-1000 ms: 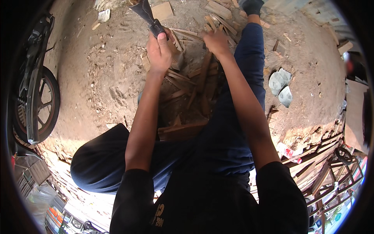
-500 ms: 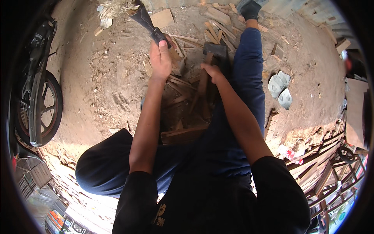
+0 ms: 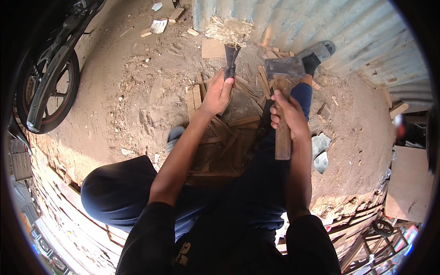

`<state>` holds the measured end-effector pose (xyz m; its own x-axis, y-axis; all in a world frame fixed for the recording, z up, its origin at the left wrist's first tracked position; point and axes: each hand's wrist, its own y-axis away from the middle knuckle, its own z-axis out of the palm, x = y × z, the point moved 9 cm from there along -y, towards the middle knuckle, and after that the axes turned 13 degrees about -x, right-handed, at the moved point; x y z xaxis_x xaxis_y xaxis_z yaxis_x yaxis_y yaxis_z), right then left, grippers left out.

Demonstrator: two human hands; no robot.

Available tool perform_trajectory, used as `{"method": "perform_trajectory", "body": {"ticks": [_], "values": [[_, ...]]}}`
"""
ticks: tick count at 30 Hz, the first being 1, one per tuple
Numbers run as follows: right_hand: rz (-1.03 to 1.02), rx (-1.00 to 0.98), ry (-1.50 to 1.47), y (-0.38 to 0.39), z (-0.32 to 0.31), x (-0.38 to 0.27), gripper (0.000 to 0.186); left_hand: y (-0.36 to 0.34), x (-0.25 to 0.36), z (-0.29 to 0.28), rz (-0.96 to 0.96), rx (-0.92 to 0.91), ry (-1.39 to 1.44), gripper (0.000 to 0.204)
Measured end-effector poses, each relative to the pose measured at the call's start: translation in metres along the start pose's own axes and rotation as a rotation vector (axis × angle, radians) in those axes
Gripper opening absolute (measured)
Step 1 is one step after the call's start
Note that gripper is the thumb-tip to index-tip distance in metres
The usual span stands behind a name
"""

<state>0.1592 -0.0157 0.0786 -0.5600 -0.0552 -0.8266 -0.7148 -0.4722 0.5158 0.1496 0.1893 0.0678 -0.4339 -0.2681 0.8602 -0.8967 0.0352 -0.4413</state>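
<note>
My left hand (image 3: 217, 97) is closed around the dark lower end of a brush-like tool (image 3: 232, 57), which has a tapered black body and a frayed, straw-coloured bundle at its far end. To the right, my right hand (image 3: 290, 112) grips a hammer (image 3: 283, 67) by its thick wooden handle. The hammer's dark, blocky head points away from me, level with the tool's black body and apart from it. Below both hands, loose wood pieces (image 3: 224, 137) lie between my legs.
A motorcycle wheel (image 3: 54, 91) stands at the left. Corrugated metal sheeting (image 3: 293, 25) closes off the far side. My outstretched right foot wears a grey sandal (image 3: 325, 51). Grey scraps (image 3: 320, 151) lie on the dirt floor to the right, near a leaning brown board (image 3: 408, 183).
The hammer has come up off the wood pile, head outward, in my right hand. My left hand and the brush-like tool now appear further right and more upright. The view has shifted too.
</note>
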Motion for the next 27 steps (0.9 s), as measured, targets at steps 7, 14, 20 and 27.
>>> {"method": "perform_trajectory", "body": {"ticks": [7, 14, 20, 27], "values": [[-0.7, 0.112, 0.335, 0.135, 0.09, -0.217, 0.045, 0.0, 0.0, 0.008, -0.019, -0.069, -0.027, 0.027], [-0.135, -0.05, 0.917, 0.117, 0.107, -0.164, 0.027, 0.003, 0.005, -0.003, 0.003, -0.05, -0.073, 0.026], [-0.477, 0.145, 0.727, 0.172, 0.13, -0.22, 0.033, -0.004, 0.004, -0.003, 0.037, -0.017, -0.035, 0.021], [-0.456, 0.052, 0.896, 0.127, 0.12, -0.19, 0.032, 0.001, 0.006, 0.001, 0.033, -0.031, -0.041, 0.023]]}}
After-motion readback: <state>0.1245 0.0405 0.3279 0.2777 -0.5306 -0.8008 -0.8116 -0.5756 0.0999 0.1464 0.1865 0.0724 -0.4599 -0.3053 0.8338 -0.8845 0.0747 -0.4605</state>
